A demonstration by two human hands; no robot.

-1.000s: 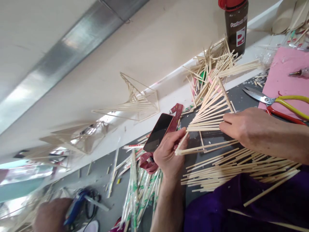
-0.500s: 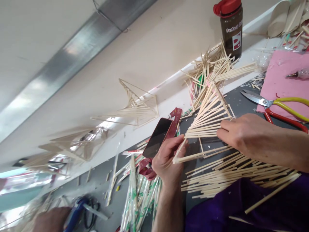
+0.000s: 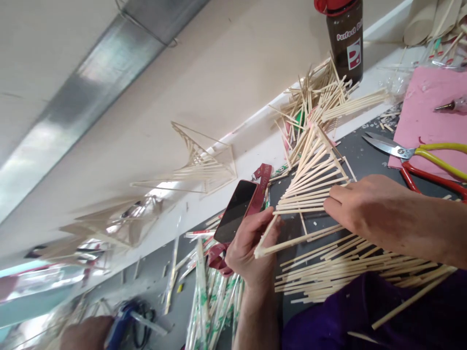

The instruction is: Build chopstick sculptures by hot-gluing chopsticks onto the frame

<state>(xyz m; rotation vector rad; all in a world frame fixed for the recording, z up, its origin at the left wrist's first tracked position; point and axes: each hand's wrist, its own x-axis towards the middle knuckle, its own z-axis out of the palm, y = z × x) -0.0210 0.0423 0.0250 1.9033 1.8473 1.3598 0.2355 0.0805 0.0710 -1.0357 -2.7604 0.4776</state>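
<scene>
A fan-shaped frame of thin wooden sticks (image 3: 310,177) is held up between my hands, over the grey table. My left hand (image 3: 251,245) is closed round its near left edge, close to a glued corner. At the frame's right edge, the fingers of my right hand (image 3: 359,206) are pinched on the end of one of its sticks; the fingertips are partly hidden. Loose wooden sticks (image 3: 328,274) lie in a spread pile under and in front of the frame, close to a purple garment (image 3: 339,316).
Scissors (image 3: 406,153) with red and yellow handles lie beside a pink sheet (image 3: 423,104). A dark bottle (image 3: 346,46) stands by the wall. A phone (image 3: 235,209) and wrapped chopsticks (image 3: 215,301) lie left. Another person's hand (image 3: 85,333) is beside a blue glue gun (image 3: 120,323).
The view has shifted slightly. My hands and the stick frame sit a little further left in the picture, with the same hold on it.
</scene>
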